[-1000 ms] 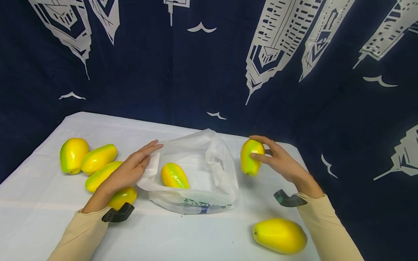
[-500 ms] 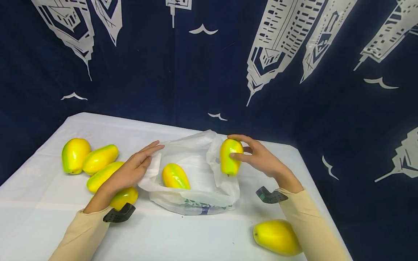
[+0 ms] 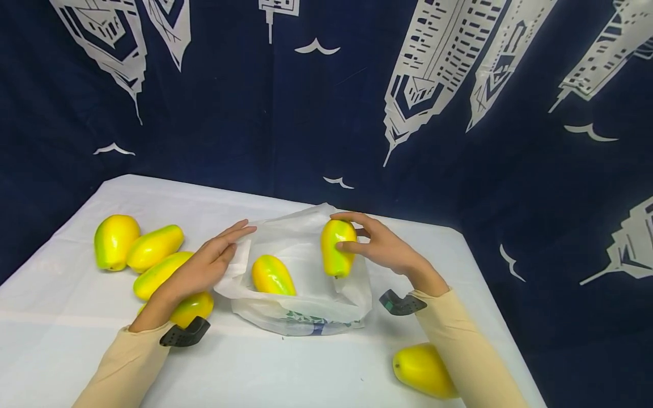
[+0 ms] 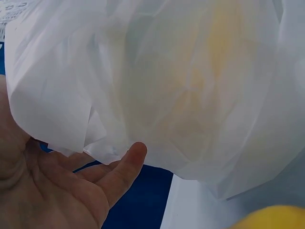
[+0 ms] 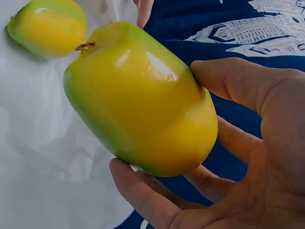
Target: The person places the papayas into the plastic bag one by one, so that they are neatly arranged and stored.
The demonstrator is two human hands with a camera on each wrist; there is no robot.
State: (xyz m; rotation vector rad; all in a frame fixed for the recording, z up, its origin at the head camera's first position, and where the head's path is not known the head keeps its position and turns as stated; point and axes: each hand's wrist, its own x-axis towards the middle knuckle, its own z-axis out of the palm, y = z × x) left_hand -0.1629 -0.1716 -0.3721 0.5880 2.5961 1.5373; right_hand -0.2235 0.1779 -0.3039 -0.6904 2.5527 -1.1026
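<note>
My right hand point(image 3: 385, 245) grips a yellow-green papaya point(image 3: 336, 249) by its sides, thumb and fingertips spread around it. In the right wrist view this held papaya point(image 5: 143, 100) has a short brown stem end. It is over the right part of an open white plastic bag point(image 3: 301, 314). Inside the bag, on the left, lies another papaya point(image 3: 272, 275). My left hand point(image 3: 201, 266) rests against the bag's left rim with fingers extended. In the left wrist view its thumb point(image 4: 126, 171) touches the bag's outside, and yellow shows faintly through the plastic.
Several papayas point(image 3: 155, 249) lie on the table's left side, some partly hidden by my left arm. One larger yellow papaya point(image 3: 423, 371) lies at the front right, partly behind my right sleeve. A dark blue printed cloth point(image 3: 285, 113) hangs behind the white table point(image 3: 306, 374).
My right hand has carried the papaya leftward from beside the bag to over its opening. The left hand stays at the bag's left rim.
</note>
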